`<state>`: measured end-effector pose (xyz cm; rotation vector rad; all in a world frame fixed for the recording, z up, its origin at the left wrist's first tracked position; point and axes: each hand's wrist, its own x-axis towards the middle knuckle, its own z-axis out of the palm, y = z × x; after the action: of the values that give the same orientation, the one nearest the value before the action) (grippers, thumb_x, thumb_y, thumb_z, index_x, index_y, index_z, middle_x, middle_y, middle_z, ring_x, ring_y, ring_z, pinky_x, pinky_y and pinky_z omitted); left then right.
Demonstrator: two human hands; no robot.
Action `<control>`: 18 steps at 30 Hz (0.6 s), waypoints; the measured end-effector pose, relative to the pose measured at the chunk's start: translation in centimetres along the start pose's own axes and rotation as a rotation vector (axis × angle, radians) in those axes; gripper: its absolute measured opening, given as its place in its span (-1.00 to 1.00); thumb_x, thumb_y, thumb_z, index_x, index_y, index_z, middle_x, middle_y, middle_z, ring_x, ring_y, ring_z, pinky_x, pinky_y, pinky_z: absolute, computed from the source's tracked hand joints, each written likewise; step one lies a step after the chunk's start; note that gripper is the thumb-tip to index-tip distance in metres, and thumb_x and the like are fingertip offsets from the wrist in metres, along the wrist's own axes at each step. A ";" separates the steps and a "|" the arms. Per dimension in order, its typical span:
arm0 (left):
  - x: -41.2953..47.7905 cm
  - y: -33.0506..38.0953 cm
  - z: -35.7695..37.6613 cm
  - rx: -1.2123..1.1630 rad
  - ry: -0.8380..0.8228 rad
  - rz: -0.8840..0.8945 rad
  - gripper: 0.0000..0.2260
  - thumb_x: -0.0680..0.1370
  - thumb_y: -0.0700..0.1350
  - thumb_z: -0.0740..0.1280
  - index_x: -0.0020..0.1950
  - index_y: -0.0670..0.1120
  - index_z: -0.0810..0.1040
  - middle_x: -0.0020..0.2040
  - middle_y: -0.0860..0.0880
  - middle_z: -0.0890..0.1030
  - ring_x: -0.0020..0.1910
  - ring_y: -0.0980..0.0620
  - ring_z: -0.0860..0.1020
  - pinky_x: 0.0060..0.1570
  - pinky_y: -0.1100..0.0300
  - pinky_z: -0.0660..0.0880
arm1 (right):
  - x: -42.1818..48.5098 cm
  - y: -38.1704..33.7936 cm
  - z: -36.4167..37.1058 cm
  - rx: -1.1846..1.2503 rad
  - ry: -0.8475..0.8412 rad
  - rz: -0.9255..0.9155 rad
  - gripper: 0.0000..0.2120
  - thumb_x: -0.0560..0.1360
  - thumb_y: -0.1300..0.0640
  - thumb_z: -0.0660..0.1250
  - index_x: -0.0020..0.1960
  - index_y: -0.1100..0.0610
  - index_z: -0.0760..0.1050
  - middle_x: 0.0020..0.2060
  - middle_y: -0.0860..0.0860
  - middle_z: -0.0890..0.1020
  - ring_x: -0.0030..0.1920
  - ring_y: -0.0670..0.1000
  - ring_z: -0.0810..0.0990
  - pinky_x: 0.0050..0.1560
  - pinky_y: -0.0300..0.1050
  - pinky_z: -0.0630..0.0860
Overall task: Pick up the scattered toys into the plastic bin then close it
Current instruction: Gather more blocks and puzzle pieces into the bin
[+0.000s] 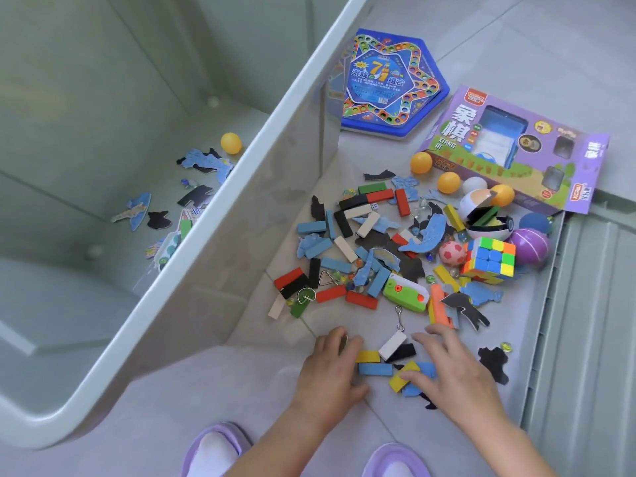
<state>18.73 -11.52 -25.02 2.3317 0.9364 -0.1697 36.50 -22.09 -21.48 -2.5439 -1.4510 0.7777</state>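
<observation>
The big translucent grey plastic bin point(241, 187) stands open on the left, holding a yellow ball point(231, 142) and several puzzle pieces. To its right, scattered toys point(361, 256) cover the floor: coloured blocks, marbles, puzzle pieces, a Rubik's cube point(490, 258) and balls. My left hand point(330, 366) rests on the floor with its fingertips against a yellow block point(367, 356). My right hand point(454, 373) lies with fingers spread, thumb on another yellow block point(399, 378). Between the hands sit a blue block point(375, 369) and a white block point(392, 344).
A blue hexagonal game board point(389, 87) and a purple chess box point(509, 146) lie at the back. A grey ribbed panel point(585, 339) borders the pile on the right. A metal hook point(399, 318) lies just beyond my hands. My purple slippers point(213, 449) are at the bottom edge.
</observation>
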 end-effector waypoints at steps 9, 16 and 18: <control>1.0 1.3 0.5 0.141 0.014 0.003 -0.59 0.13 -0.04 0.56 -0.16 0.06 0.42 -0.16 0.02 0.45 -0.24 -0.03 0.51 -0.59 0.25 0.41 | 0.8 -1.8 -0.2 -0.186 -0.302 -0.077 -0.20 0.32 -0.21 0.40 0.42 -0.30 0.04 0.25 -0.03 0.21 0.23 0.02 0.36 0.05 -0.18 0.43; 0.1 0.3 0.5 -0.085 0.040 -0.089 -0.76 0.37 -0.11 0.40 0.01 -0.10 0.50 -0.01 -0.11 0.46 0.02 -0.13 0.45 -0.15 0.08 0.49 | 1.8 -3.7 1.1 -0.132 -0.306 -0.037 -0.38 0.30 -0.17 0.40 0.28 -0.12 0.23 0.06 -0.02 0.30 0.06 0.05 0.44 -0.17 -0.13 0.38; -0.1 0.3 0.5 -0.098 0.064 -0.096 -0.76 0.38 -0.11 0.39 0.01 -0.11 0.50 0.00 -0.10 0.47 0.04 -0.12 0.45 -0.12 0.09 0.47 | 2.0 -4.1 1.4 -0.122 -0.313 -0.025 -0.39 0.32 -0.14 0.41 0.27 -0.06 0.24 0.06 0.01 0.32 0.02 0.08 0.49 -0.16 -0.09 0.43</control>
<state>18.91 -12.02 -25.26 2.2153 1.0647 -0.0860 33.45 -18.46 -22.01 -2.5740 -1.6611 1.1616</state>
